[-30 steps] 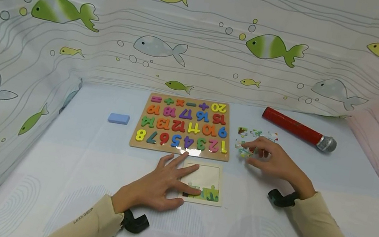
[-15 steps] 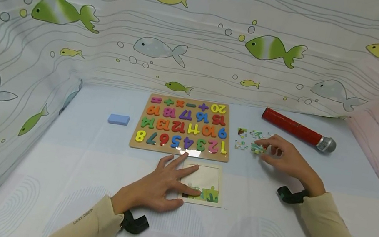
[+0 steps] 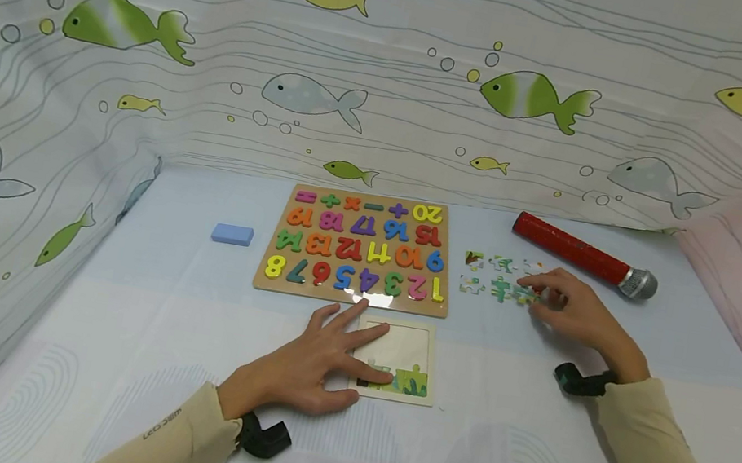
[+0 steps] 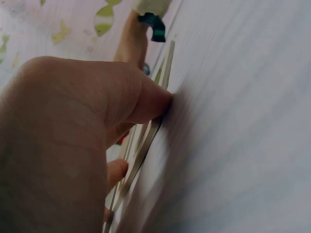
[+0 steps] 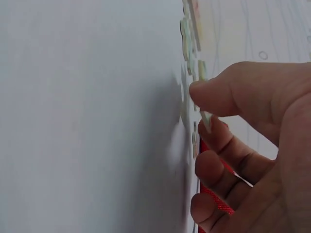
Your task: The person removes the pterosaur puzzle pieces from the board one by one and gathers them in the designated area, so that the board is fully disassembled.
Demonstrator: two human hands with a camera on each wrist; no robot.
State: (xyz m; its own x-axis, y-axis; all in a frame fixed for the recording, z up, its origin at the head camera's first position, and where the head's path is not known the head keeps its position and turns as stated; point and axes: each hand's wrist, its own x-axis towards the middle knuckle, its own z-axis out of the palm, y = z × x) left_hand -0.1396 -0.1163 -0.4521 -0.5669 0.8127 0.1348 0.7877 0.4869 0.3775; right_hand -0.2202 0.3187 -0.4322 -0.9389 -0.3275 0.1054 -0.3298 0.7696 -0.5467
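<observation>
My left hand (image 3: pixel 314 362) rests with spread fingers on a small square puzzle tray (image 3: pixel 434 358), near its left side. Pieces with green pictures (image 3: pixel 414 381) lie along the tray's near edge, partly covered by the fingers. In the left wrist view, the thumb (image 4: pixel 150 102) touches the tray's edge. My right hand (image 3: pixel 575 316) is right of several loose jigsaw pieces (image 3: pixel 472 285). It pinches one jigsaw piece (image 5: pixel 206 120) between thumb and index finger, just above the table in the right wrist view. The other fingers are curled below it.
Behind the tray lies a wooden number board (image 3: pixel 351 294) with coloured numerals. A blue block (image 3: pixel 232 234) sits to its left. A red microphone (image 3: pixel 573 247) lies at the back right, beyond the right hand. A fish-patterned cloth (image 3: pixel 401 63) stands behind.
My right hand has moved to the right with the jigsaw piece, uncovering other pieces in the near row. The left hand and the tray have stayed in place.
</observation>
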